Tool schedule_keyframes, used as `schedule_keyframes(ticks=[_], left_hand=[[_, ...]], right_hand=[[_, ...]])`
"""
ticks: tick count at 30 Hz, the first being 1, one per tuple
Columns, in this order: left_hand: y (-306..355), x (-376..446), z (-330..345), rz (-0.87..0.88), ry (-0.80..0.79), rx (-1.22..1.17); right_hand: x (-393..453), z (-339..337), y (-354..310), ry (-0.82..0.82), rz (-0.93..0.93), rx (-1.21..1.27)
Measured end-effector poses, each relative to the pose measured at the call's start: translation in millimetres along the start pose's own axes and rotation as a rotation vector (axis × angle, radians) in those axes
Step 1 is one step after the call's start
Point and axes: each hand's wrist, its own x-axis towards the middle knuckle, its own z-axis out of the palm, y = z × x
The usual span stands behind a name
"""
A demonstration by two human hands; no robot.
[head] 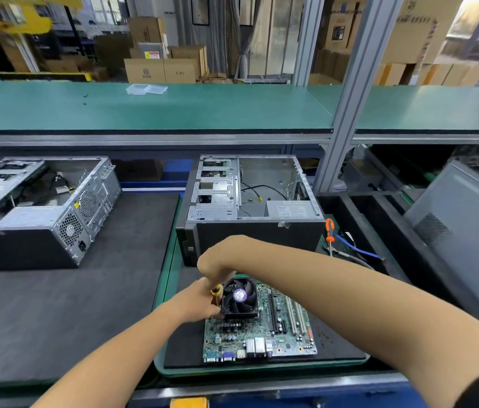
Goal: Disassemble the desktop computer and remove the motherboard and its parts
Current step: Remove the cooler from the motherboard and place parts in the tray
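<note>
A green motherboard [262,337] lies flat on a dark mat inside a green tray [161,304], in front of the open computer case [250,195]. A black cooler fan [239,295] with a purple hub sits on the board's far left part. My right hand [217,260] is closed around the top of a screwdriver [217,291] with a yellow and dark handle, held upright at the fan's left edge. My left hand [197,301] rests against the fan's left side, fingers around the screwdriver's lower part. The tip is hidden.
A second open case [41,207] lies at the left on the grey mat. An orange-handled screwdriver [330,231] and blue cables [356,248] sit right of the case. A grey side panel [462,225] leans at the far right. A green shelf [173,107] runs overhead behind.
</note>
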Motion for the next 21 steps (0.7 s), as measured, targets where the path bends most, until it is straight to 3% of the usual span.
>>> schedule_keyframes(ticks=[7,9,12,15,18,21], left_hand=[[2,0,6,-0.02,0.062,-0.12],[3,1,6,-0.039,0.065,-0.135],[2,2,6,-0.039,0.046,-0.096],[0,5,6,-0.027,0.063,-0.128],[1,6,6,-0.022,0.065,-0.116],[1,6,8,-0.031,0.059,-0.161]], right_hand=[[-8,2,-6,0.081,-0.029,-0.18],[-11,7,-1,0.155,-0.006,-0.055],[-15,17,3,0.292,0.116,0.345],[-14,19,0,0.337,0.276,0.597],[-12,17,-4,0.269,0.36,0.516],[-15,14,-8,0.153,0.256,0.267]])
